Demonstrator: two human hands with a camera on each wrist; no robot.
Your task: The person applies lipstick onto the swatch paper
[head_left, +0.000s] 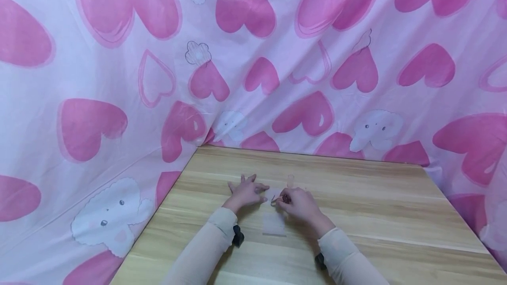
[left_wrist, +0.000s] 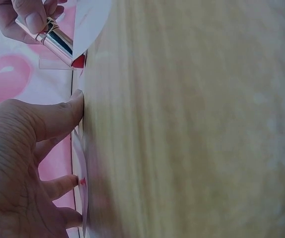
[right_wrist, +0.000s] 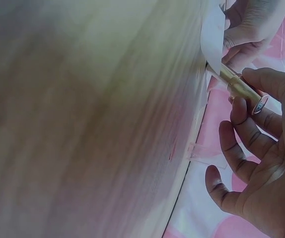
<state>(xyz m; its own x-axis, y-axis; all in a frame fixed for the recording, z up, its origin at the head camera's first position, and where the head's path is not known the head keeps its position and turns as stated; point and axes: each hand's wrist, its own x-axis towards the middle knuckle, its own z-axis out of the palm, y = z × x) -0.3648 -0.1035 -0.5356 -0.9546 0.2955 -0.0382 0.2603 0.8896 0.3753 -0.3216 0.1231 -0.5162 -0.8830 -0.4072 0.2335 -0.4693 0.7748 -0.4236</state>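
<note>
Right-hand fingers (right_wrist: pixel 254 136), gold lipstick (right_wrist: pixel 242 91) pinched between

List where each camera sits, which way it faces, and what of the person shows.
Head: worn on the head, facing forward and down at the wooden table and heart-patterned cloth; shows both sleeves, the left hand and right hand.
Left wrist: worn there, facing that hand's work; left hand large at lower left, part of the right at top left.
Right wrist: worn there, facing that hand's work; right hand large at right, part of the left at top right.
Shared: both wrist views show the lipstick in the right hand.
</note>
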